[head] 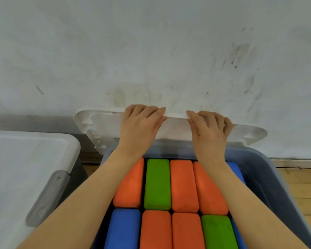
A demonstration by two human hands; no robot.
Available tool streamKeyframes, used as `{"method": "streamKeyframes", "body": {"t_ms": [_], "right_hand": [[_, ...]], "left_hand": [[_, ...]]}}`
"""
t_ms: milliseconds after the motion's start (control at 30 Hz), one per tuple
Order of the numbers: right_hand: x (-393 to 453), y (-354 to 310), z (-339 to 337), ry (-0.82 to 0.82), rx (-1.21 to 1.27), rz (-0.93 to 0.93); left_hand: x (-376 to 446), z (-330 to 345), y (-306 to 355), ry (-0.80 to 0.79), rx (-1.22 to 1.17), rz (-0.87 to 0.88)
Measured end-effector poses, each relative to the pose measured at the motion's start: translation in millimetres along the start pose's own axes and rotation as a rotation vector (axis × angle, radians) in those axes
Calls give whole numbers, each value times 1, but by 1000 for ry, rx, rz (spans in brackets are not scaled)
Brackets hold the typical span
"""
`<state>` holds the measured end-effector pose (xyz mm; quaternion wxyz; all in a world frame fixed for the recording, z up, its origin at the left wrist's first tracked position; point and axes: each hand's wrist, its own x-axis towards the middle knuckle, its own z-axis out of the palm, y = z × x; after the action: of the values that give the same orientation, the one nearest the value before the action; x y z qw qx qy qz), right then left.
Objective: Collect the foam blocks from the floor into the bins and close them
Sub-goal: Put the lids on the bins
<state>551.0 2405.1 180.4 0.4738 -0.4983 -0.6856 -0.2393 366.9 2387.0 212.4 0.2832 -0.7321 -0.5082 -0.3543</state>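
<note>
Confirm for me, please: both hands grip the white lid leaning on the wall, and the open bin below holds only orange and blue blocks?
Not quite: the head view shows green blocks too. Both the left hand and right hand do grip the white lid above the open bin.

Blocks (171,203) lie packed in two rows in the bin (269,178). Behind it a lid (90,123) leans on the wall (151,51), both hands (139,126) (207,132) on its top edge. A second, lidded bin (25,159) stands left.
</note>
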Motion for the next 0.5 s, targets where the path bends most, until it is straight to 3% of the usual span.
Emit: {"method": "streamKeyframes", "body": {"t_ms": [167, 300, 500], "right_hand": [[35, -17, -47, 92, -84, -17], [40, -37, -88, 113, -180, -44], [3, -48, -141, -96, -202, -55]], "left_hand": [[28, -49, 16, 82, -39, -17], [26, -83, 18, 57, -65, 28], [-1, -116, 32, -52, -40, 204]]}}
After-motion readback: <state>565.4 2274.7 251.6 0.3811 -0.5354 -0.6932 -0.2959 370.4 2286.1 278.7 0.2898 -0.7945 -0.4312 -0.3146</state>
